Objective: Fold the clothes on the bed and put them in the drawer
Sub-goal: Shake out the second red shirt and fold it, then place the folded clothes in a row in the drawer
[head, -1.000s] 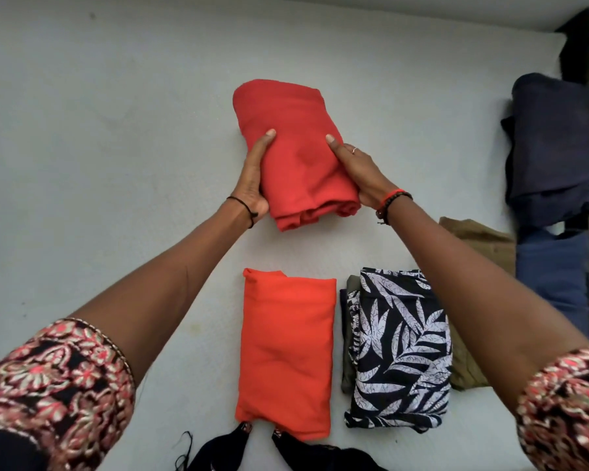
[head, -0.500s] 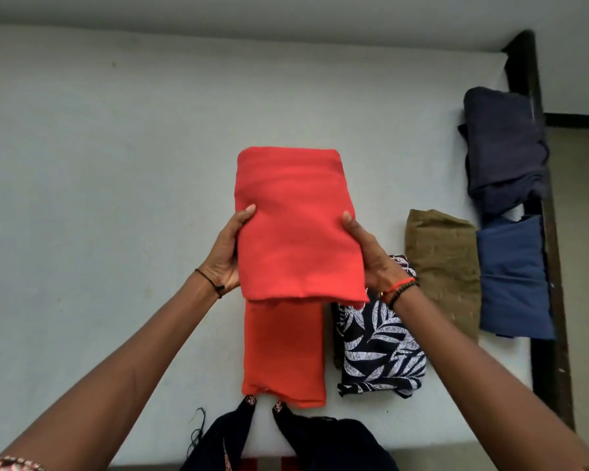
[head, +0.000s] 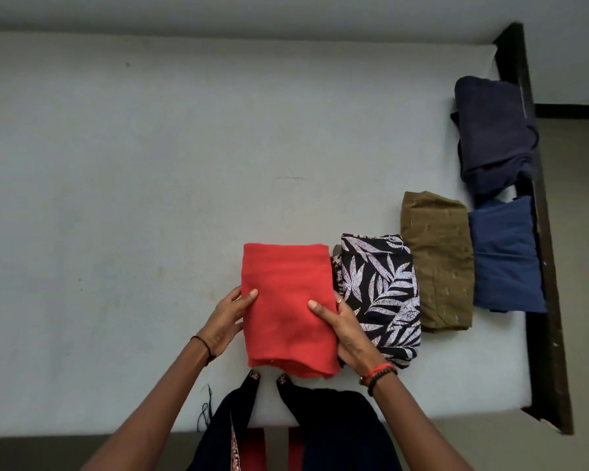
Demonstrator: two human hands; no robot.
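Both hands reach forward with arms extended: the left hand (head: pixel 227 321) clasps the left edge of the folded red cloth (head: pixel 286 300), thumb on top, and the right hand (head: pixel 346 329) clasps its right edge the same way. Its long axis runs near to far, loose edges nearest. It sits at the near edge of the bed (head: pixel 116 198). Just right lie a leaf-print fold (head: pixel 381 294), an olive fold (head: pixel 436 263), a blue fold (head: pixel 505 256) and, farther, a navy fold (head: pixel 493 130).

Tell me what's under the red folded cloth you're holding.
Nothing shows beneath the red folded cloth, gripped by the left hand and right hand. It covers that patch of the bed, so anything under it is hidden.
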